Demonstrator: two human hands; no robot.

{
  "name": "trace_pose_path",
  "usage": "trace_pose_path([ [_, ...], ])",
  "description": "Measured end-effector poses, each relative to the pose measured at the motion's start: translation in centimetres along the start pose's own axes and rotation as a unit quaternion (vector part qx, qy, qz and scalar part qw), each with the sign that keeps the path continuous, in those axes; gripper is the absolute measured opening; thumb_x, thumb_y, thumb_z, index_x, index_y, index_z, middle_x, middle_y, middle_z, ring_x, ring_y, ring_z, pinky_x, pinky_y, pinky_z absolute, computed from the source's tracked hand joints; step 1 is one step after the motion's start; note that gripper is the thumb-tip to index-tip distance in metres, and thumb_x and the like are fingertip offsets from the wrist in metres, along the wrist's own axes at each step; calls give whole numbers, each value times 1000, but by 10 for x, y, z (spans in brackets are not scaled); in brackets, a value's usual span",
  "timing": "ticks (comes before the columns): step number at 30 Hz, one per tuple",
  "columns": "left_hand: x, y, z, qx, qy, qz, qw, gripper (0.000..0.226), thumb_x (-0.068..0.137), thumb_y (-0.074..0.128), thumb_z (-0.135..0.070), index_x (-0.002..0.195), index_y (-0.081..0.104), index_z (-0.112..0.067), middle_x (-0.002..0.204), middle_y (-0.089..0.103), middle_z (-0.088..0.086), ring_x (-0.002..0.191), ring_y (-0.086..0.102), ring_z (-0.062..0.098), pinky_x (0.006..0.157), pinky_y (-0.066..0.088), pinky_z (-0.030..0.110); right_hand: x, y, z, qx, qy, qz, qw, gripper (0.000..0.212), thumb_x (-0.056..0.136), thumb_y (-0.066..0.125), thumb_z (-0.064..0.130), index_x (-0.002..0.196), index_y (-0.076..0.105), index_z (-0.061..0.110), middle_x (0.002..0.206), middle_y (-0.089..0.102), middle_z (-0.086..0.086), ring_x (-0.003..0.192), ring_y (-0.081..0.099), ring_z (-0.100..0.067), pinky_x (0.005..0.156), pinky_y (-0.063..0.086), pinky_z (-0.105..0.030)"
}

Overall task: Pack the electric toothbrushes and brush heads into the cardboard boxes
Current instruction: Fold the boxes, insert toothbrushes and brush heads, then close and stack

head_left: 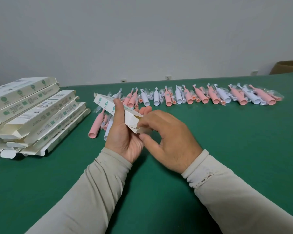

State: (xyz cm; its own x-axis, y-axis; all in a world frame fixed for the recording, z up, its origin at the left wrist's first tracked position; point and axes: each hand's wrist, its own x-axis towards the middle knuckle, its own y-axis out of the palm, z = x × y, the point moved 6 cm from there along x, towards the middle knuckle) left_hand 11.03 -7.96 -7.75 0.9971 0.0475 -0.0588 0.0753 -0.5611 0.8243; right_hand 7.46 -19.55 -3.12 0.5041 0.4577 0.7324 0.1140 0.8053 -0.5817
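My left hand (123,132) grips a long white cardboard box (105,103) with green marks, held slanted above the green table (227,149). Its near end is open. My right hand (167,139) pinches the flap at that near end between thumb and fingers. Under and behind the box lie a pink toothbrush (96,124) and a white one (108,129). A long row of pink and white toothbrushes (201,97) with bagged brush heads runs across the table's far side.
A pile of several flat white cardboard boxes (32,115) sits at the left of the table. A brown cardboard carton (287,67) shows past the table's far right edge. A pale wall with sockets stands behind.
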Motion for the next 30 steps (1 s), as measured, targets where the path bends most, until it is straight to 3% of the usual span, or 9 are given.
trace_pose_path([
  [4, 4, -2, 4, 8, -4, 16, 1000, 98, 74, 62, -66, 147, 40, -5, 111, 59, 15, 134, 48, 28, 118, 31, 48, -1, 3, -2, 12, 5, 18, 1000, 24, 86, 70, 12, 109, 72, 15, 102, 67, -2, 96, 61, -27, 81, 52, -46],
  [7, 5, 4, 2, 20, 23, 49, 998, 88, 77, 59, -63, 151, 39, -20, 119, 56, 14, 124, 53, 27, 117, 32, 50, -2, 3, -4, 17, 18, 20, 1000, 26, 86, 69, 13, 112, 73, 14, 105, 67, -4, 100, 61, -28, 85, 51, -46],
  [10, 5, 4, 4, 19, 13, 49, 999, 94, 77, 59, -65, 151, 36, -10, 124, 51, 17, 132, 51, 29, 116, 33, 51, -3, 2, -6, 28, 28, -1, 999, 24, 87, 67, 15, 110, 73, 15, 105, 67, -1, 103, 60, -26, 88, 50, -45],
  [13, 3, 6, 8, 8, 0, 51, 999, 85, 84, 57, -65, 137, 48, 1, 125, 52, 20, 132, 51, 31, 113, 38, 52, -3, -2, -8, 53, 55, -36, 996, 21, 87, 66, 16, 107, 72, 17, 101, 62, 15, 95, 59, -17, 84, 51, -42],
  [17, 1, 11, 10, 24, 8, 88, 996, 66, 94, 44, -66, 111, 64, -5, 109, 62, 15, 106, 62, 29, 107, 43, 50, -2, -4, -16, 68, 98, -54, 991, 27, 87, 66, 26, 114, 65, 23, 103, 65, 11, 91, 60, -12, 78, 53, -40],
  [20, 0, 13, 9, 19, 7, 85, 996, 64, 94, 45, -64, 122, 54, -6, 119, 53, 16, 116, 53, 29, 113, 37, 52, -2, -6, -16, 52, 89, -63, 993, 22, 87, 68, 27, 108, 65, 24, 100, 64, 8, 86, 58, -14, 74, 52, -39],
  [23, 0, 14, 8, 3, 3, 84, 996, 78, 92, 50, -63, 140, 43, -2, 139, 44, 18, 136, 44, 32, 115, 34, 55, -3, -6, -15, 53, 76, -74, 993, 21, 87, 70, 22, 108, 72, 22, 105, 63, 8, 92, 60, -13, 76, 54, -37],
  [25, 1, 12, 9, 2, -1, 76, 997, 80, 90, 52, -63, 141, 42, -2, 152, 36, 24, 135, 46, 38, 115, 34, 55, -4, -7, -14, 61, 68, -88, 992, 21, 88, 71, 18, 108, 76, 19, 103, 63, 9, 96, 61, -12, 78, 55, -37],
  [30, 1, 11, 7, 7, 10, 77, 997, 76, 91, 54, -61, 139, 44, -4, 148, 43, 25, 127, 55, 35, 114, 36, 54, -3, -8, -16, 59, 67, -97, 991, 18, 89, 70, 19, 105, 78, 17, 101, 66, 8, 94, 62, -13, 81, 55, -38],
])
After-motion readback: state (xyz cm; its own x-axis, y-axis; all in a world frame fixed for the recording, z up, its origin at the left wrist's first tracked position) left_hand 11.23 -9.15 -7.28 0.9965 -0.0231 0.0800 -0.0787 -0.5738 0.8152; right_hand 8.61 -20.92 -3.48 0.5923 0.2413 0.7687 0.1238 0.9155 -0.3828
